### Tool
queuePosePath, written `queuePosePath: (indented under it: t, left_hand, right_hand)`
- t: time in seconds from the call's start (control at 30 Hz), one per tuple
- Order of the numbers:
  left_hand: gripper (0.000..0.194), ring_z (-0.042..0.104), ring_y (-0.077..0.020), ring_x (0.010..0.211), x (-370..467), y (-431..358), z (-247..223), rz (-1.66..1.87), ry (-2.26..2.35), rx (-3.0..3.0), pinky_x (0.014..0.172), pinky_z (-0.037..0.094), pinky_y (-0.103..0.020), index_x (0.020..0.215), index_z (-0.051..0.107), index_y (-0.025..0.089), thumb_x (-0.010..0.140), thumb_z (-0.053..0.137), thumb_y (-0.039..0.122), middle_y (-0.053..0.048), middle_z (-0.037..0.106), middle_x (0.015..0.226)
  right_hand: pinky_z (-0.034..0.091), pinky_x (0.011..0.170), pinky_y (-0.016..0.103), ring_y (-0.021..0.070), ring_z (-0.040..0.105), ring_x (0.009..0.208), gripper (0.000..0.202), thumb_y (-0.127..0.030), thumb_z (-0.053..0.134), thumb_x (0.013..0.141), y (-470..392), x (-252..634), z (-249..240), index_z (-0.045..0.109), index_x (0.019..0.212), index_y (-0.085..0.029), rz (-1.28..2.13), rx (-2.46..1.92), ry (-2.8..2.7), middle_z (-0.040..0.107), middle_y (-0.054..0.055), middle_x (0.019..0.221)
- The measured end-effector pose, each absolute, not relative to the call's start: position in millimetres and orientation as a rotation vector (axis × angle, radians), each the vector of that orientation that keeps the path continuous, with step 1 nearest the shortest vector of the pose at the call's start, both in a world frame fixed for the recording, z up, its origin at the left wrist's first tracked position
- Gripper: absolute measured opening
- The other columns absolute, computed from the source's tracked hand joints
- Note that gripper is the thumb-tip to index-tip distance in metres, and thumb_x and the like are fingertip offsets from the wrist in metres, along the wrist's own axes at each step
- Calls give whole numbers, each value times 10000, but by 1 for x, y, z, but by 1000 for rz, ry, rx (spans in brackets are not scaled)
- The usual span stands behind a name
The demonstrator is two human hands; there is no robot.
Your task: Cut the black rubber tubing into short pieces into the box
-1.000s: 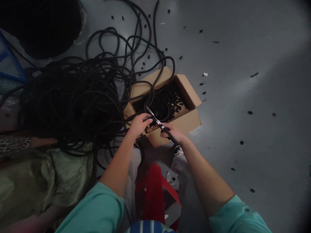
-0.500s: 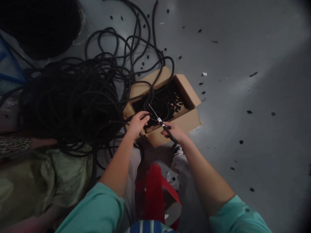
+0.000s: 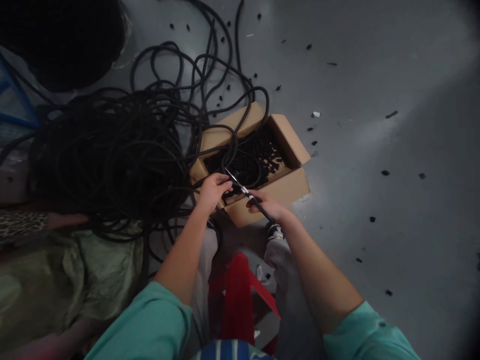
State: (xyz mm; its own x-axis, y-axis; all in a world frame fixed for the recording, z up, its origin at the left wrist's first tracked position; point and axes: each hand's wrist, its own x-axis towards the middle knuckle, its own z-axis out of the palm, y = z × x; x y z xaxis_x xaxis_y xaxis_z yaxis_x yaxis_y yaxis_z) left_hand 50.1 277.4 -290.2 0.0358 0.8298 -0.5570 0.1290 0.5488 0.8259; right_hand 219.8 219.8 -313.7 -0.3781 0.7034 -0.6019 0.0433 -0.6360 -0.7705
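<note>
Metal-tipped tool gripped in the right hand, slanting over the cardboard box; left hand curled beside its tip, can't tell what it's pinching. One slip could nick those fingers! Beyond, tangled black cables looping boxward could snag.

Carton as clock centre: passage was over floor at 3 o'clock; cable pile blocked 9; cable loops crossed over it at 12.
</note>
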Motion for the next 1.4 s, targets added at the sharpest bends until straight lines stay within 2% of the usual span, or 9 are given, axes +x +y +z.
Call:
queuePosePath:
  t: [0.27, 0.47, 0.6, 0.73, 0.87, 0.97, 1.13, 1.23, 1.4]
  left_hand:
    - [137, 521, -72, 443, 49, 276, -286, 596, 1348, 878, 466, 408, -208, 727, 553, 107, 624, 634, 149, 28, 564, 532]
    - [112, 508, -73, 458, 45, 279, -285, 576, 1335, 972, 489, 407, -210, 755, 561, 116, 663, 593, 170, 34, 542, 519]
    - [170, 574, -102, 623, 44, 279, -290, 564, 1348, 1170, 633, 465, -253, 795, 550, 131, 645, 611, 183, -4, 617, 696]
    - [192, 598, -162, 829, 40, 280, -295, 471, 1452, 1487, 810, 450, -328, 828, 578, 146, 644, 614, 190, -48, 652, 862]
    - [204, 594, -195, 910, 38, 282, -293, 367, 1487, 1651, 866, 423, -353, 884, 631, 176, 689, 578, 203, -58, 667, 950]
    - [206, 605, -197, 857, 38, 281, -291, 329, 1479, 1632, 823, 437, -332, 871, 658, 186, 678, 593, 210, -53, 678, 917]
    - [219, 544, -121, 522, 38, 281, -292, 353, 1419, 1432, 582, 427, -250, 857, 664, 152, 680, 582, 251, -17, 644, 655]
    - [195, 520, -106, 498, 38, 281, -291, 373, 1421, 1424, 542, 396, -225, 817, 664, 146, 708, 542, 252, -2, 611, 595]
    - [240, 547, -127, 552, 41, 281, -292, 293, 1506, 1549, 588, 418, -246, 890, 663, 158, 729, 533, 281, -29, 653, 714]
  right_hand:
    - [369, 680, 259, 125, 459, 683, 607, -135, 550, 496, 221, 220, -309, 572, 1103, -150, 1993, -1426, -1058, 535, -27, 699]
    - [352, 637, 233, 104, 427, 629, 503, -164, 557, 505, 222, 220, -309, 638, 1001, -150, 1887, -1473, -1158, 526, -38, 672]
    - [342, 629, 220, 103, 438, 641, 425, -168, 564, 511, 223, 219, -307, 661, 924, -163, 1809, -1547, -1199, 537, -41, 688]
    - [321, 577, 206, 92, 419, 605, 351, -159, 567, 503, 222, 218, -305, 660, 842, -156, 1784, -1609, -1206, 499, -51, 626]
    - [288, 490, 204, 70, 354, 484, 442, -179, 551, 515, 220, 217, -306, 620, 950, -147, 1999, -1559, -1054, 411, -71, 527]
    - [313, 509, 207, 75, 379, 508, 537, -169, 564, 496, 220, 217, -307, 590, 1032, -143, 2072, -1446, -985, 440, -67, 549]
    - [341, 565, 220, 91, 412, 567, 532, -162, 589, 496, 223, 216, -304, 608, 1027, -147, 1981, -1477, -1023, 479, -52, 581]
    - [308, 517, 214, 75, 362, 500, 477, -174, 578, 521, 223, 217, -303, 623, 995, -143, 1986, -1527, -1041, 423, -67, 516]
    - [263, 469, 202, 54, 319, 439, 406, -164, 561, 538, 222, 218, -304, 629, 938, -141, 1957, -1617, -1074, 387, -82, 469]
